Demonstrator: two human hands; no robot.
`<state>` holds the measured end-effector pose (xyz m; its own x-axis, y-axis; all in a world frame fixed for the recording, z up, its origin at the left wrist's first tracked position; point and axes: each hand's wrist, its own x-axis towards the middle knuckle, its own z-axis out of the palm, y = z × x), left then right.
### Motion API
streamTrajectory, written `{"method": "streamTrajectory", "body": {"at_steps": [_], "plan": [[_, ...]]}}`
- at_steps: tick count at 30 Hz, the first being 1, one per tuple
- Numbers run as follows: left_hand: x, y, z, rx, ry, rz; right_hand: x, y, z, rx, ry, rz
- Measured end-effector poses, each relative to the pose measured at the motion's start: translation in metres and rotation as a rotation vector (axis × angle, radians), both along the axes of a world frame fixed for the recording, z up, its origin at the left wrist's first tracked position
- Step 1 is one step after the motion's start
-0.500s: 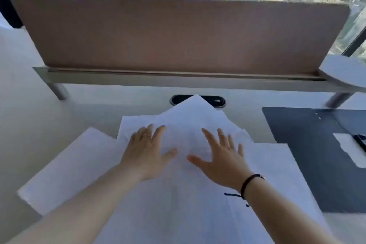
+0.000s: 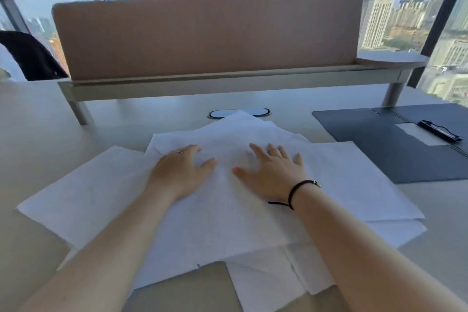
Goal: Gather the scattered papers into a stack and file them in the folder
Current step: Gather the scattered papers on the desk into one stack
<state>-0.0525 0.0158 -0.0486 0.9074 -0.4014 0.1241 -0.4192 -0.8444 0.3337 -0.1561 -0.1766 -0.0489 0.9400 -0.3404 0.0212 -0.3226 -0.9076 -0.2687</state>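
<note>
Right now your left hand [image 2: 181,171] and right hand [image 2: 272,172] lie flat, fingers spread, on the papers [image 2: 228,210] fanned across the near desk [image 2: 50,121]. Likely light, limp and slippery: sweep their outer edges inward. Your folder [image 2: 379,149] lies open, far right.

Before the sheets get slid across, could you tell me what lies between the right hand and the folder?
In the head view, only white papers and a bare strip of desk lie between the right hand and the open folder.
</note>
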Motion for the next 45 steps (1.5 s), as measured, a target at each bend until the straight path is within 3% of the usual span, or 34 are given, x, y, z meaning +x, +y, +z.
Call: {"method": "streamTrajectory", "body": {"at_steps": [7, 13, 23, 29, 33, 35, 38, 42, 45], "plan": [[-0.023, 0.015, 0.005, -0.063, 0.013, 0.02, -0.046, 0.022, -0.001, 0.006, -0.022, -0.001], [-0.015, 0.026, 0.01, -0.226, 0.041, 0.121, -0.051, 0.022, -0.001, 0.026, -0.045, 0.002], [-0.021, 0.052, 0.018, -0.135, 0.058, 0.123, -0.053, 0.028, 0.008, 0.163, -0.102, 0.07], [-0.016, 0.061, 0.027, -0.011, 0.208, 0.065, -0.058, 0.027, 0.014, 0.256, -0.125, 0.121], [-0.011, 0.065, 0.027, -0.138, 0.295, -0.07, -0.057, 0.021, 0.019, 0.334, -0.219, 0.114], [-0.01, 0.064, 0.024, -0.21, 0.249, -0.065, -0.056, 0.014, 0.023, 0.387, -0.262, 0.071], [-0.005, 0.062, 0.017, -0.329, 0.075, 0.077, -0.055, -0.001, 0.03, 0.499, -0.377, -0.052], [-0.001, 0.062, 0.017, -0.594, -0.053, 0.263, -0.058, -0.01, 0.034, 0.809, -0.549, -0.218], [0.002, 0.06, 0.019, -0.645, -0.059, 0.222, -0.057, 0.0, 0.029, 0.603, -0.444, -0.178]]}}
